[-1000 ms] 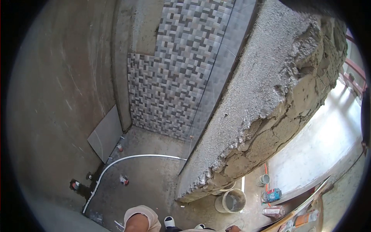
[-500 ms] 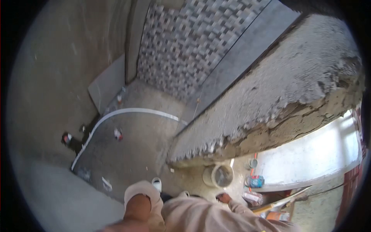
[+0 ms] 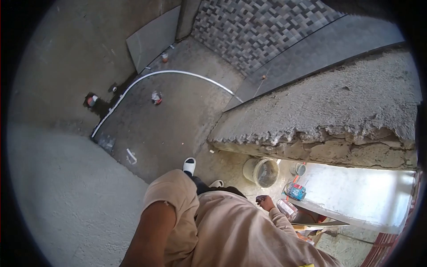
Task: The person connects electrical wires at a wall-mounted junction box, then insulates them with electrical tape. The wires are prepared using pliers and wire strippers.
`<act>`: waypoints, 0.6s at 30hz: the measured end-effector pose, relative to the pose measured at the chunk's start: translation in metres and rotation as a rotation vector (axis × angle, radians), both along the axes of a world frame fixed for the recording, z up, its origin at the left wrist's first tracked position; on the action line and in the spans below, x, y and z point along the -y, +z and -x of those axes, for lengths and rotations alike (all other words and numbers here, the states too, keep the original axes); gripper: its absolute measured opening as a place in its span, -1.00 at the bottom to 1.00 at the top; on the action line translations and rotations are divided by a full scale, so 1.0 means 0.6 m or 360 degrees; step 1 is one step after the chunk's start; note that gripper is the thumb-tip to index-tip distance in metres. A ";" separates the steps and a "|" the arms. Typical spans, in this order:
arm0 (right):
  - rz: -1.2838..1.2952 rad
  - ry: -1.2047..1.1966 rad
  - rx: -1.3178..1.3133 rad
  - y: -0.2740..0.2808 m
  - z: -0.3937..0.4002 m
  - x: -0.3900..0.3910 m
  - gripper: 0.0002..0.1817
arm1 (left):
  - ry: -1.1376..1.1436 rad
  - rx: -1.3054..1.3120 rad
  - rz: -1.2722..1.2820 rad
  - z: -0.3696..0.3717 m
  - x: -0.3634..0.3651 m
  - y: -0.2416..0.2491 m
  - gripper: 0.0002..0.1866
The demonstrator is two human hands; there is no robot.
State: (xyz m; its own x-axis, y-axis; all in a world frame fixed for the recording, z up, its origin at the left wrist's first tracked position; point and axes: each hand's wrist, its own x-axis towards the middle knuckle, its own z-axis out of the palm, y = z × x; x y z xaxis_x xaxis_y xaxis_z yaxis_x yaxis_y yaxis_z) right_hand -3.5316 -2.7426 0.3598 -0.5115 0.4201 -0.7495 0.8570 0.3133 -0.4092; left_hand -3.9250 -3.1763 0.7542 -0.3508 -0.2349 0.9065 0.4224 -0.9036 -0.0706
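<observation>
My bare left forearm comes out of a beige sleeve at the lower left and runs off the bottom edge; the left hand is out of frame. My right hand hangs low beside my hip with its fingers curled in. Whether anything small is inside those fingers cannot be made out. Nearest to it are a package in clear wrapping and a pale bucket with grey residue inside. A blue and red bag or box stands a little farther right.
A rough plastered wall end juts in from the right. White pipe curves across the concrete floor. A grey tile leans at the left wall; mosaic tiling covers the far wall. A small container stands past the bucket.
The view has tilted downward and shifted, showing more of my torso and both white shoes. My blurred left hand has left the frame at the bottom. My right hand still hangs with curled fingers.
</observation>
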 end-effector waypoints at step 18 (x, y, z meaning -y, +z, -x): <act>-0.0054 0.0562 -0.0202 -0.027 0.152 0.035 -0.79 | 0.0227 -0.0206 0.0008 0.081 0.063 -0.049 -0.66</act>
State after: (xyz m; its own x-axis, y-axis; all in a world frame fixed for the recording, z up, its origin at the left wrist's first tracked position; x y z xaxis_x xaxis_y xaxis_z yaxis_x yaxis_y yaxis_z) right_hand -3.6229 -2.7633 0.3435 -0.7170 0.2249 -0.6598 0.6372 0.5953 -0.4895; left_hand -3.9736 -3.2144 0.7250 -0.1946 -0.2694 0.9432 0.5338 -0.8358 -0.1286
